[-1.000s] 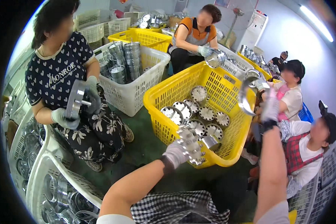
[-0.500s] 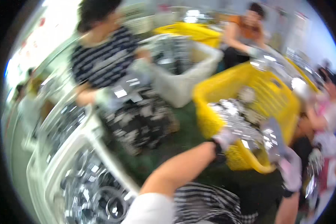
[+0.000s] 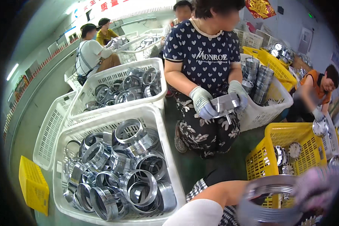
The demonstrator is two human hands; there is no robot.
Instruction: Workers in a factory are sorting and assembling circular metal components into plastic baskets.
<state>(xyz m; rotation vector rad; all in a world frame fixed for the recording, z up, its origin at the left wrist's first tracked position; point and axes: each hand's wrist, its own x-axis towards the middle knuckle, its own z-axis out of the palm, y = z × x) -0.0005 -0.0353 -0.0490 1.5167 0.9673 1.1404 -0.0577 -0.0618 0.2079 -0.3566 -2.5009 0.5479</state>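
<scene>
Head view: right hand (image 3: pixel 315 188) apparently closed on the right-hand side of a metal ring (image 3: pixel 268 216), ring just left of that hand, in front of the left forearm (image 3: pixel 229 191). Left hand out of sight, likely behind ring or right hand; cannot tell wide, narrow or loaded. Just beyond the right hand: yellow basket (image 3: pixel 260 160) with pale-faced round parts (image 3: pixel 294 150). Well left of it: white basket (image 3: pixel 172 160) piled with loose rings (image 3: pixel 108 205). Up and left: co-worker's gloved hands (image 3: pixel 204 103) on a ribbed metal part (image 3: pixel 225 101) with a stem.

Handling, as judged: pinch the ring wall between thumb and fingers, not just the slick rim. Hold steady, clear of the bare forearm; edges possibly sharp. Avoid knocking the basket wall.

Hard to see: right hand blurred, finger placement unreadable. Right forearm out of frame. Ring's lowest part at the picture edge. Toothed metal (image 3: pixel 313 220) just below the right hand, cut off; cannot tell kind or support.
</scene>
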